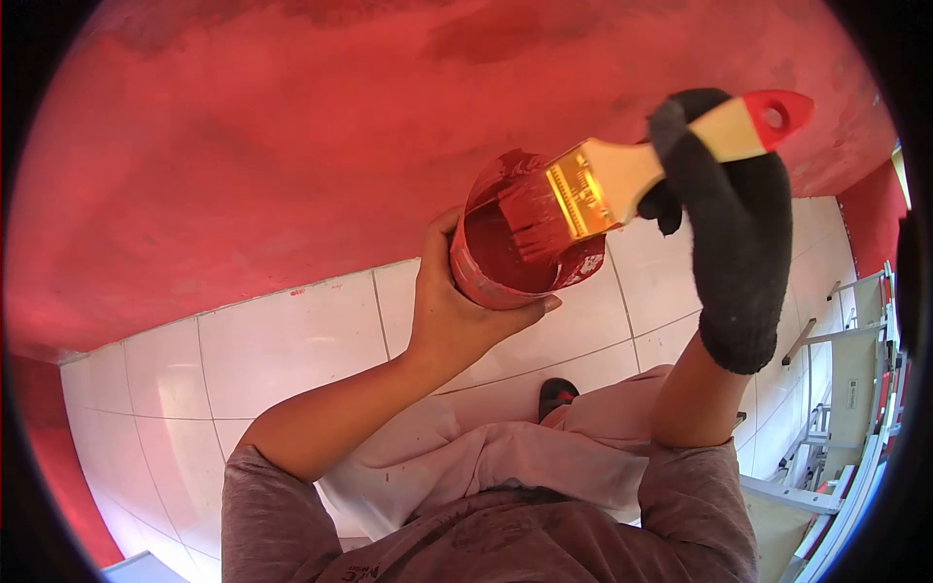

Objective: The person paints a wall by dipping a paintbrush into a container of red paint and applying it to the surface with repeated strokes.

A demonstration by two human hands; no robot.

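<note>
My left hand is bare and grips a small can of red paint from below and behind, holding it up in front of the wall. My right hand wears a black knit glove and holds a flat paintbrush by its pale wooden handle with a red tip. The brush's red-soaked bristles rest inside the can's mouth, over the paint.
A red-painted wall fills the upper view. Below it lies a white tiled floor. A metal ladder or frame stands at the right edge. My foot in a dark sandal shows between my arms.
</note>
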